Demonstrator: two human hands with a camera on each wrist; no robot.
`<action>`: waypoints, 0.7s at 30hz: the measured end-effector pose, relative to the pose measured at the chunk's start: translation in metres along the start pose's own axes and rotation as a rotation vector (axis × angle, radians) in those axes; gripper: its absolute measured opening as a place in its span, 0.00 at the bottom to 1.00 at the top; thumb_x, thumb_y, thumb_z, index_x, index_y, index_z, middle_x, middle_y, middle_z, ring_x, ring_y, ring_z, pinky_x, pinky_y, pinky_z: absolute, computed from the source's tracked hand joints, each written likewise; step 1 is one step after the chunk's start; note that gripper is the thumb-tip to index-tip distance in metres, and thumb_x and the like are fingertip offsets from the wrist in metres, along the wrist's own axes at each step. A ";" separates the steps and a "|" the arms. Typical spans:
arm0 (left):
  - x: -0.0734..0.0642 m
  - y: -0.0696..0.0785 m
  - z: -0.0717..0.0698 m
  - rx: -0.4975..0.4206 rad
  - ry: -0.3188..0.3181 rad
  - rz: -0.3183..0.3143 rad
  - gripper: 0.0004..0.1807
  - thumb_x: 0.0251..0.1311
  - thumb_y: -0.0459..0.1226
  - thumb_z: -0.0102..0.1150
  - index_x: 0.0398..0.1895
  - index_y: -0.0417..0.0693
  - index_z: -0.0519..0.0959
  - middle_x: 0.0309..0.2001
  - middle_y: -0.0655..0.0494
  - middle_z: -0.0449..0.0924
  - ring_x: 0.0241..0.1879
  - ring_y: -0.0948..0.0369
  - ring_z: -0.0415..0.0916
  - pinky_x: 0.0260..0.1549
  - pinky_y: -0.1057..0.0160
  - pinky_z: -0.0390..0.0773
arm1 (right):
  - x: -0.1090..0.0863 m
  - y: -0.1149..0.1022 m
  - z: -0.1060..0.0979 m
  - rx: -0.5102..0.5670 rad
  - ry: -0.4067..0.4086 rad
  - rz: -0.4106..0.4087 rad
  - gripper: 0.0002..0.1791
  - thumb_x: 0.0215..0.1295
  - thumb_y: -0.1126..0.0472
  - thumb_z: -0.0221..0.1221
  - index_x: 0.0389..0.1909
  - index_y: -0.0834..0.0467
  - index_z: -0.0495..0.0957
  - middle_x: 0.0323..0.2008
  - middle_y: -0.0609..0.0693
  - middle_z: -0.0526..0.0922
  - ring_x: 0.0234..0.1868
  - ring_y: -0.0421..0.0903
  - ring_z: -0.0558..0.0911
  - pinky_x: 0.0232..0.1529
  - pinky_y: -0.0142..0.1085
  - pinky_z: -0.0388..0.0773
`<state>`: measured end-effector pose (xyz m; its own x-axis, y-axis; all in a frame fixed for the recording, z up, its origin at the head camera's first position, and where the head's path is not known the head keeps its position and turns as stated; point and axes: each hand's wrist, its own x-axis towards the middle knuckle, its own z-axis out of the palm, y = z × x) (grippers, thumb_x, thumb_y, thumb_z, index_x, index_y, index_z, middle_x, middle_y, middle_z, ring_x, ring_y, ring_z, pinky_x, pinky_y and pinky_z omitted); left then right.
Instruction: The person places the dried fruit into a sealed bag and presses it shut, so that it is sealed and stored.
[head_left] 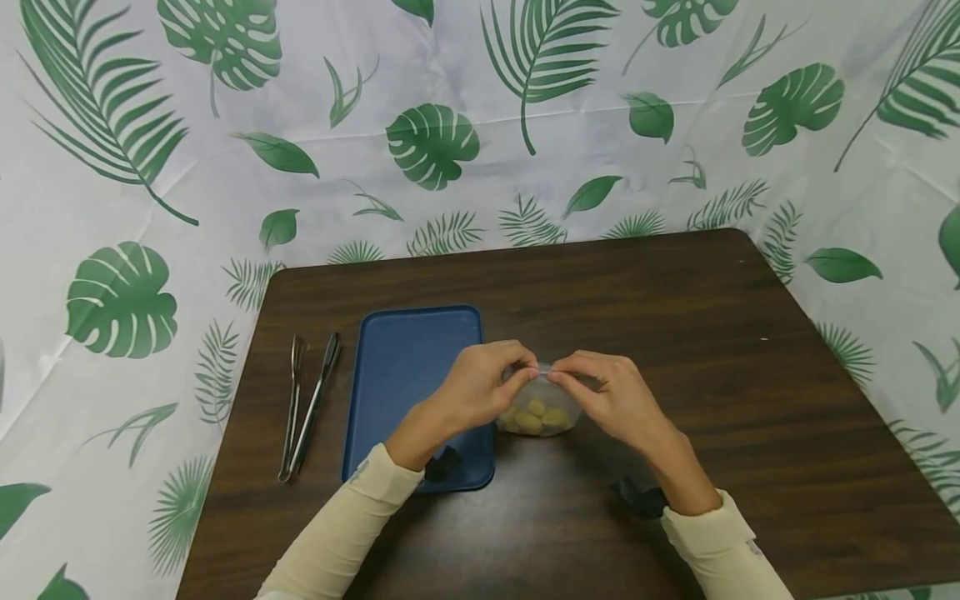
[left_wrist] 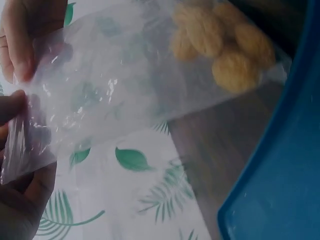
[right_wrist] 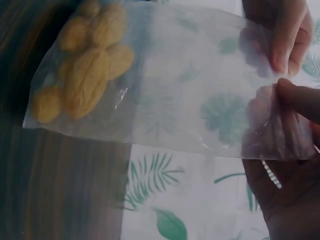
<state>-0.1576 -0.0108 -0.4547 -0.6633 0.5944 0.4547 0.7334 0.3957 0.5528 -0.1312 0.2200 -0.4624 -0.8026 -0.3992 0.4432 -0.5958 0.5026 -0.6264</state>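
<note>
A clear plastic bag (head_left: 542, 408) hangs between both hands, its bottom holding several tan, lumpy pieces (left_wrist: 235, 70) whose kind I cannot tell. My left hand (head_left: 483, 379) pinches the bag's top edge on the left side between thumb and fingers. Close beside it, my right hand (head_left: 611, 396) pinches the same edge on the right. In the right wrist view the bag's upper part (right_wrist: 195, 85) is see-through and holds none of the pieces, which gather at the far end. Thumbs lie on the near face of the bag, with other fingers showing through from behind it.
A blue tray (head_left: 416, 358) lies on the dark wooden table (head_left: 675, 333), left of the bag and partly under the left forearm. Metal tongs (head_left: 311, 408) with dark tips lie left of the tray. A leaf-patterned cloth (head_left: 450, 75) hangs behind the table.
</note>
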 end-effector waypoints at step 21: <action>-0.004 0.008 0.000 0.265 0.026 0.130 0.03 0.68 0.39 0.65 0.38 0.50 0.85 0.33 0.59 0.84 0.31 0.64 0.78 0.29 0.67 0.77 | -0.010 0.001 -0.012 -0.032 -0.025 -0.025 0.08 0.64 0.67 0.69 0.42 0.53 0.89 0.38 0.42 0.90 0.38 0.38 0.88 0.37 0.34 0.85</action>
<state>-0.1490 -0.0102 -0.4517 -0.5625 0.6352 0.5293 0.8234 0.4885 0.2888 -0.1239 0.2337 -0.4598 -0.7869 -0.4310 0.4417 -0.6165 0.5161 -0.5946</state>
